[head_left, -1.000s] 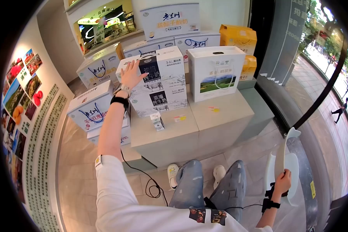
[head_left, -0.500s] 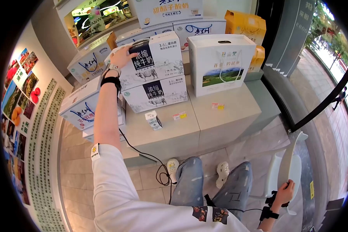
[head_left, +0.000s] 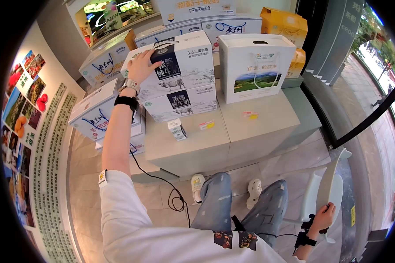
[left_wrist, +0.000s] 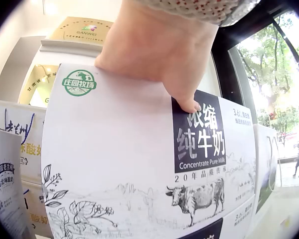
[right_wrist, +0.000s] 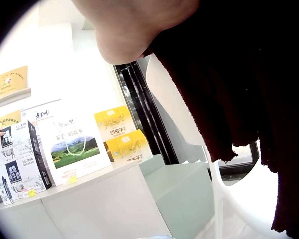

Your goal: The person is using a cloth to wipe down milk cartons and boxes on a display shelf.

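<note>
My left hand (head_left: 141, 66) lies over the top left edge of the upper white milk carton (head_left: 193, 65), its thumb against the dark label on the front. In the left wrist view, the thumb touches that label above the printed cow, while the other fingers are hidden behind the edge. This carton sits on a similar lower carton (head_left: 160, 111). A small milk box (head_left: 177, 129) stands in front of them. Low on the right, my right hand (head_left: 324, 215) grips the backrest of a white chair (head_left: 329, 188). Dark cloth blocks much of the right wrist view.
Grey display blocks (head_left: 259, 125) carry the cartons and a white gift bag (head_left: 256, 70). Yellow boxes (head_left: 283, 26) stand behind right; more white cartons (head_left: 92, 109) are stacked at left. A black cable (head_left: 175, 199) trails on the floor near my feet.
The head view has shifted, so the display sits higher in it. My left hand has moved up from the carton's front toward its top edge. The right hand keeps its hold on the chair.
</note>
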`<act>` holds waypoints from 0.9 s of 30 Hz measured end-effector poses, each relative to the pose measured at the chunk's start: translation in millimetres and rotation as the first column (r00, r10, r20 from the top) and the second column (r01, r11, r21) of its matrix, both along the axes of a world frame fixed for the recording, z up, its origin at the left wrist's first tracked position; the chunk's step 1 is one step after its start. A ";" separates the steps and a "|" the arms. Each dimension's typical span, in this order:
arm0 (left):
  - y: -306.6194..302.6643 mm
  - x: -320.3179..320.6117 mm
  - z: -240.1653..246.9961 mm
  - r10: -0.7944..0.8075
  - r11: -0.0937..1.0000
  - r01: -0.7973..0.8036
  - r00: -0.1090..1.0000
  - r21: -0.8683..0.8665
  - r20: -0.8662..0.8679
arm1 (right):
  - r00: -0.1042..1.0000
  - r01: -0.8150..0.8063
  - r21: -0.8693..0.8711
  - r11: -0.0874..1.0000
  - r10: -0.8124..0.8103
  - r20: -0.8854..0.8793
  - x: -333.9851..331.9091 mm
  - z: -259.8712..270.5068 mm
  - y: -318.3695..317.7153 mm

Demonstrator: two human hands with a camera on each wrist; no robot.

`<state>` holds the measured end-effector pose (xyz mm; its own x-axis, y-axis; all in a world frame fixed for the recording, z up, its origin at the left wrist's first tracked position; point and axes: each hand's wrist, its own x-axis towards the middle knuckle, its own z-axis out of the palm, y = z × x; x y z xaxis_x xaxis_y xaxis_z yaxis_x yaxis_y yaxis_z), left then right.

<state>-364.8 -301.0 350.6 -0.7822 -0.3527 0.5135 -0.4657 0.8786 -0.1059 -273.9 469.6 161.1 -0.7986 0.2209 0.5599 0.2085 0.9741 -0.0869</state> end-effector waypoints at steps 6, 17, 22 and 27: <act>-0.5 -6.8 -16.3 0.072 0.991 -0.082 0.992 -0.103 -0.100 | 1.000 -0.011 0.022 1.000 0.011 -0.007 2.6 -3.9 1.5; 49.5 15.3 -16.9 0.145 0.989 -0.142 0.986 0.040 -0.085 | 0.991 -0.107 -0.014 0.994 0.105 -0.087 4.9 -3.3 2.6; 66.2 26.4 -17.7 0.190 0.982 -0.191 0.981 -0.010 -0.044 | 0.987 -0.130 -0.021 0.991 0.127 -0.101 9.2 -3.0 1.2; 68.5 28.1 -15.4 0.186 0.983 -0.186 0.982 -0.003 -0.030 | 0.895 -0.289 -0.324 0.901 0.134 -0.426 20.7 -8.6 -10.0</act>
<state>-336.7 -232.6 335.2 -0.6878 -0.4879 0.5375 -0.6239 0.7758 -0.0942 -253.2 459.7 152.5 -0.5879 0.3230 0.7416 -0.1250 0.8695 -0.4778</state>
